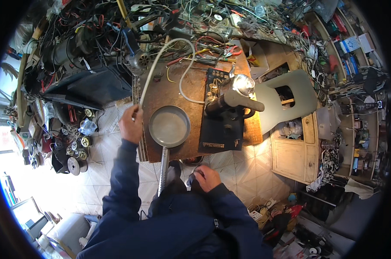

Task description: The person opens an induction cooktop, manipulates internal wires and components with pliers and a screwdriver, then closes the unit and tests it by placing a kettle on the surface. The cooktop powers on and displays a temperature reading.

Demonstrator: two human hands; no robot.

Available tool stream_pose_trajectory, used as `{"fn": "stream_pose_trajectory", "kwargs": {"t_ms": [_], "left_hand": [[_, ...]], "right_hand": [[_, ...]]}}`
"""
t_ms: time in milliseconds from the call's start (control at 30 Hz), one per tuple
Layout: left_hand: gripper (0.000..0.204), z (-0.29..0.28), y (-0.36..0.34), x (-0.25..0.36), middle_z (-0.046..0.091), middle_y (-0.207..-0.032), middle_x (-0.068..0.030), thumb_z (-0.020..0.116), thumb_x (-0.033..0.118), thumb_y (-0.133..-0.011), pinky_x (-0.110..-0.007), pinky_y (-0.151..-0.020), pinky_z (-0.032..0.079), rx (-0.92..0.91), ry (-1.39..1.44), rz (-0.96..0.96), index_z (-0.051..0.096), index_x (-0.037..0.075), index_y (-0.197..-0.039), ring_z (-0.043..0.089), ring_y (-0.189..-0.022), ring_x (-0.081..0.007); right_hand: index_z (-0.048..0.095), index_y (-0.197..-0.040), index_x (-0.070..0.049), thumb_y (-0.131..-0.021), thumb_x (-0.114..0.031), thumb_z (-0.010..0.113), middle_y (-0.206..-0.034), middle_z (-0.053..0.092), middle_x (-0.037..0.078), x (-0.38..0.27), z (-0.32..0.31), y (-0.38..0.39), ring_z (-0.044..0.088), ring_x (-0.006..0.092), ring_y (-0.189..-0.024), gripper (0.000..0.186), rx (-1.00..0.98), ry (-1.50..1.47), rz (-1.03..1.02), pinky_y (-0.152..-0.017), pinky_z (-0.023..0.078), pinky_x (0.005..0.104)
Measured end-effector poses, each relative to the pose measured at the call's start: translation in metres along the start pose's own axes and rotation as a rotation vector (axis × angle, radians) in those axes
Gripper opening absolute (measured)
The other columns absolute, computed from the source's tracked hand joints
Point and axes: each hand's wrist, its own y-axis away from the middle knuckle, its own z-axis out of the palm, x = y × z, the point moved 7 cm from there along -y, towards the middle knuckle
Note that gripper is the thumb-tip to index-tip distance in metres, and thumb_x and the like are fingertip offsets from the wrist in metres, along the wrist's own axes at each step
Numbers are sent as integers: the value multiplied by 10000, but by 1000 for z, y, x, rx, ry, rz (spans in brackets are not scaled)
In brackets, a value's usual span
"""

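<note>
My left hand [130,125] is closed at the table's left edge, its fingertips pinching the end of a pale flexible hose [153,64]. The hose loops over the wooden table [158,90] and runs to a black flat panel [217,134] with brass-coloured fittings [214,90]. A dark metal cylinder with a thick side arm [238,100] stands over the panel, beside a shiny round metal part [244,84]. Between hand and panel sits a grey frying pan [169,126], its handle reaching past the near edge. My right hand [208,178] is curled over my knee; what its fingers hold, if anything, is hidden.
Pliers with red handles [232,51] and other tools lie at the table's back. Cables and parts heap up behind. A grey-green chair back [290,99] and a wooden cabinet [295,157] stand right; wire spools [74,165] lie left on the tiled floor.
</note>
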Motion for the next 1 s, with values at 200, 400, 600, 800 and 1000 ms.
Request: {"fn": "stream_pose_trajectory", "kwargs": {"t_ms": [200,400,600,800,1000], "left_hand": [[288,55,-64,-65,731,-946,-158,698,199,-885,-411,-784,544,-60,-188,-130,701,55,-1135,710,-845,-302],[446,43,-75,-84,735,-1050,-168,717,251,-830,-447,-880,533,130,-513,-247,656,50,-1223,700,-950,-357],[307,1,54,21,694,-1087,-156,667,150,-894,-347,-838,520,307,-334,-173,667,-9,-1157,652,-976,-245],[212,94,204,89,685,-990,-77,684,102,-931,-300,-809,527,30,52,-437,663,7,-1119,651,-899,-163],[467,206,287,117,654,-1015,-91,669,255,-956,-307,-696,551,-62,559,-880,528,-51,-1279,678,-872,-180]], "right_hand": [[693,-1005,-18,-903,-218,694,-801,707,164,102,-48,61,700,278,-726,224,91,44,198,-676,543,374],[712,-1004,-15,-884,-256,717,-782,715,145,205,-83,95,696,221,-713,269,99,-83,289,-680,548,342],[712,-970,-13,-862,-278,709,-769,726,155,304,-135,75,725,264,-737,286,-15,4,249,-706,562,378],[701,-903,-6,-853,-218,702,-759,726,145,320,-248,14,723,258,-723,218,78,-9,189,-698,563,375],[695,-874,1,-872,-181,673,-733,720,110,282,-290,-61,702,198,-678,183,22,14,-21,-653,549,342]]}}
